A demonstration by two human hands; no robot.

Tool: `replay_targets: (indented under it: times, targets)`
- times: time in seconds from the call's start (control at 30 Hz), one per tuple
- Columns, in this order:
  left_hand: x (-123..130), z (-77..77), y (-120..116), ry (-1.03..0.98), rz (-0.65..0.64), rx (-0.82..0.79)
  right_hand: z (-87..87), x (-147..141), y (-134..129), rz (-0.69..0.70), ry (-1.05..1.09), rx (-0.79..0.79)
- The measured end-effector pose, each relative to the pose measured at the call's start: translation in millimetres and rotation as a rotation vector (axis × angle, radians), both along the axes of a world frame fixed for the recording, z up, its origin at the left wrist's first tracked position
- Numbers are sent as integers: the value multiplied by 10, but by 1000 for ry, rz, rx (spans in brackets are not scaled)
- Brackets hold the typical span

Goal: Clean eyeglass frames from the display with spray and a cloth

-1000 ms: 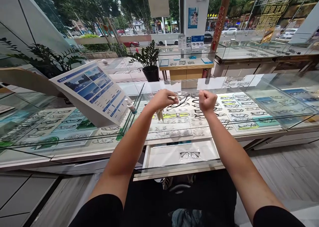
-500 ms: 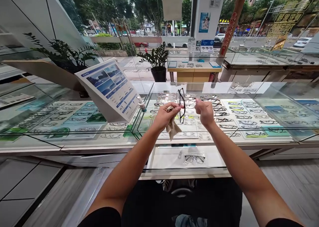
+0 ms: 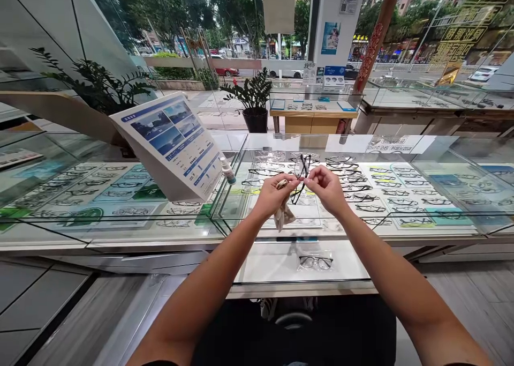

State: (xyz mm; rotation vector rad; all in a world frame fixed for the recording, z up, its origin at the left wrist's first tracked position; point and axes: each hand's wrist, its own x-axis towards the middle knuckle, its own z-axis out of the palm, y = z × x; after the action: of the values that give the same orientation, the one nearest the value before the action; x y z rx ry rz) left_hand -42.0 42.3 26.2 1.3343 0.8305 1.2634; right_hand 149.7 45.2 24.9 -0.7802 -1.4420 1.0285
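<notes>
- Fingers of the left hand (image 3: pixel 277 197) are pinched narrow on a pair of black-framed glasses (image 3: pixel 307 167), with a cloth bunched in the same hand; those of the right hand (image 3: pixel 327 189) are drawn together too, tips pinching the glasses from the other side, so the two hands nearly meet.
- Biggest of all is the glass counter (image 3: pixel 353 241), running from side to side before the person, with rows of spectacles laid out under its glass, on both sides of the hands.
- Beneath the counter's near edge is a pale drawer (image 3: pixel 265 264), pulled out towards the person's lap.
- Over to the left of the hands a printed card stand (image 3: pixel 176 146) leans back on the counter, showing blue pictures and small text I can't read from here.
- Between both hands, above the counter, are the black-framed glasses, held tilted well away from level, one end up and the other down; which part each hand has hold of, I can't tell.
- Inside the drawer lies another pair, the bagged glasses (image 3: pixel 316 262), dark along the top and in a clear wrapper.
- Hanging below the left hand is the crumpled beige cloth (image 3: pixel 283 217).
- Just beside the card's right edge stands a small white bottle (image 3: pixel 227 171), slightly tilted to my eye.
</notes>
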Motion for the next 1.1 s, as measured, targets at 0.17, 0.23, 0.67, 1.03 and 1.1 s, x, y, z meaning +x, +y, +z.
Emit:
replay_targets:
  times: [0.17, 0.23, 0.67, 1.03, 1.1]
  targets:
    - [11, -1, 2, -22, 11, -5, -24, -4, 23, -30, -7, 36]
    - [0, -14, 19, 0, 17, 10, -35, -3, 30, -33, -11, 47]
    - [-26, -104, 24, 238, 212, 366, 24, -26, -19, -65, -65, 77]
    - [-91, -179, 73, 389, 291, 413, 45, 108, -19, -568, -317, 256]
    - [-86, -176, 64, 431, 298, 426, 35, 111, -10, -665, -365, 308]
